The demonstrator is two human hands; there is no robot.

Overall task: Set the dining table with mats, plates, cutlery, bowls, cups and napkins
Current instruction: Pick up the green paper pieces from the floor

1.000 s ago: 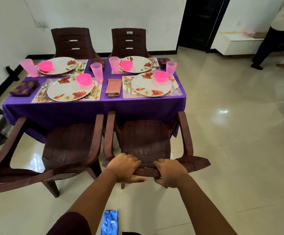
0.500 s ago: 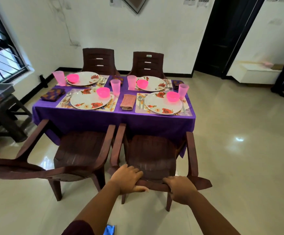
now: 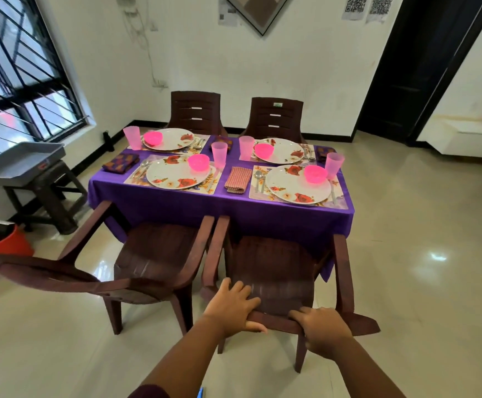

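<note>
1. At the near edge of the tabletop (image 3: 176,205), w/ purple cloth, long axis running left-right, 2 brown chairs; both hands on the right chair (image 3: 277,268): left hand (image 3: 231,307) and right hand (image 3: 323,330) each curl fingers over its top back rail, thumbs under.
2. Right chair's seat points toward the tabletop, tucked partly under the cloth; left chair (image 3: 153,254) angled, just beside it.
3. Count: 4 mats, 4 floral plates, 4 pink bowls, 4 pink cups, 4 napkins, 2 far chairs.
4. Near-right plate (image 3: 294,188) carries a bowl (image 3: 315,173); checked napkin (image 3: 237,179) lies lengthwise near-far, betw. the two near mats.
5. Cutlery beside plates, too small to count.
</note>
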